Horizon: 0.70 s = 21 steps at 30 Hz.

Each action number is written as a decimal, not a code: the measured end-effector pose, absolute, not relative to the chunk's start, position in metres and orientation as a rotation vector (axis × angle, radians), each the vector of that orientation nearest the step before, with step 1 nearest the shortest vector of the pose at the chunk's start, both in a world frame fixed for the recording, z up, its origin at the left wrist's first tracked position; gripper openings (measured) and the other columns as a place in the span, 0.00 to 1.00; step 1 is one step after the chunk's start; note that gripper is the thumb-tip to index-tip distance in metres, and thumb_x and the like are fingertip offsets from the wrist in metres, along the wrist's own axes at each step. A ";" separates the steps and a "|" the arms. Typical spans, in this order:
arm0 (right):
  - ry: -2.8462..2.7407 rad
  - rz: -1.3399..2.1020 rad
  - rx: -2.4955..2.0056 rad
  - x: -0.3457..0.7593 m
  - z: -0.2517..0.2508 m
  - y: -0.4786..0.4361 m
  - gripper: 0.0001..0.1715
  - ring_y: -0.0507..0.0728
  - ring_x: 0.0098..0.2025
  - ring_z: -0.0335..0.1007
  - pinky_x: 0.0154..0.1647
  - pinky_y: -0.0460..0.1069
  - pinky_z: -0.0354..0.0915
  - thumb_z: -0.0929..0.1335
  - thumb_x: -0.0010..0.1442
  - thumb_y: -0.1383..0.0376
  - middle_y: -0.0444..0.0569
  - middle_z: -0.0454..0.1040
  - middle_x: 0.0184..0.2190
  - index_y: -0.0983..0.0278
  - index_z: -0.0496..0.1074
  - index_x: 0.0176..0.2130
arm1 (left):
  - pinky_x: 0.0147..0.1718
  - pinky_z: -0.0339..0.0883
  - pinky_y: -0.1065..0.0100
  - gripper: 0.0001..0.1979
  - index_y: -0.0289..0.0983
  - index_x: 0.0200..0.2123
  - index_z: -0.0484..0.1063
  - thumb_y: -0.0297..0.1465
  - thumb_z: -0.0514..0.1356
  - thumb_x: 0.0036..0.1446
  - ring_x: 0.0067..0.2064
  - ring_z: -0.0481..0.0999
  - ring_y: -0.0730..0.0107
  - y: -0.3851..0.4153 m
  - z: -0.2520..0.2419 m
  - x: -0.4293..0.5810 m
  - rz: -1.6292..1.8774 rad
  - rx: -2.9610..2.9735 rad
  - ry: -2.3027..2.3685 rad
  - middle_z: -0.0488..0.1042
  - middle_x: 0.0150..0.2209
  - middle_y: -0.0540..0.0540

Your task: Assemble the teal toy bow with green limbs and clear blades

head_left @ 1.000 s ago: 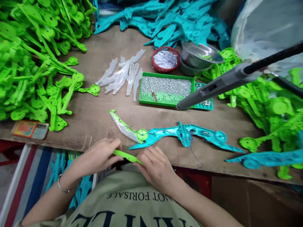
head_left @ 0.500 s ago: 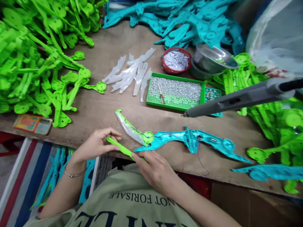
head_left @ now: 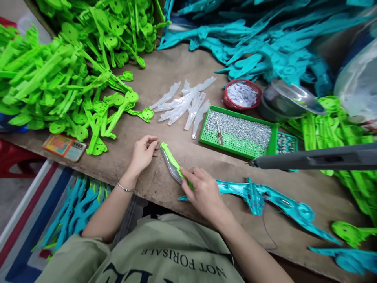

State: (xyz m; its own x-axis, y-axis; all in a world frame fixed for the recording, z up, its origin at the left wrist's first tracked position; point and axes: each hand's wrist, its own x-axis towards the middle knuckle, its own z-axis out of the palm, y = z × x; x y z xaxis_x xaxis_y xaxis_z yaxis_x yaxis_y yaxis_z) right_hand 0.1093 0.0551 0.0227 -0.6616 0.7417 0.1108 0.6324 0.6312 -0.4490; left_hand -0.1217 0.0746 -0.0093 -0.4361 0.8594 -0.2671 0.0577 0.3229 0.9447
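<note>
My right hand (head_left: 206, 192) is closed on the near end of a narrow green plastic strip (head_left: 171, 155). The strip lies over a clear curved plastic piece (head_left: 174, 169), whose edge shows along its left side. My left hand (head_left: 145, 153) is just left of the strip's far tip, apart from it, fingers loosely bent and nothing visible in them. Under my right hand, the strip's round end is largely hidden. A long blue plastic half-shell (head_left: 282, 204) with thin wires lies to the right, its left part passing beneath my right hand.
Green parts (head_left: 59, 74) are heaped at left, blue parts (head_left: 259, 43) at the back. Clear pieces (head_left: 179, 103) lie mid-table. Beyond are a green screw tray (head_left: 238, 131) with a screwdriver (head_left: 219, 131), a red basket (head_left: 242, 94) and metal bowl (head_left: 290, 100). A grey power screwdriver (head_left: 312, 157) juts in from the right.
The green strip has moved from near the table's front edge onto the clear piece. My left hand has let go of it; my right hand still holds it. The view has shifted.
</note>
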 end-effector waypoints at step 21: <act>-2.730 0.639 -1.330 0.104 0.033 0.062 0.15 0.59 0.38 0.74 0.40 0.51 0.64 0.66 0.64 0.69 0.52 0.78 0.35 0.62 0.78 0.48 | 0.26 0.69 0.72 0.17 0.35 0.37 0.75 0.33 0.70 0.42 0.29 0.75 0.71 0.085 -0.008 -0.125 1.083 0.987 1.754 0.78 0.30 0.48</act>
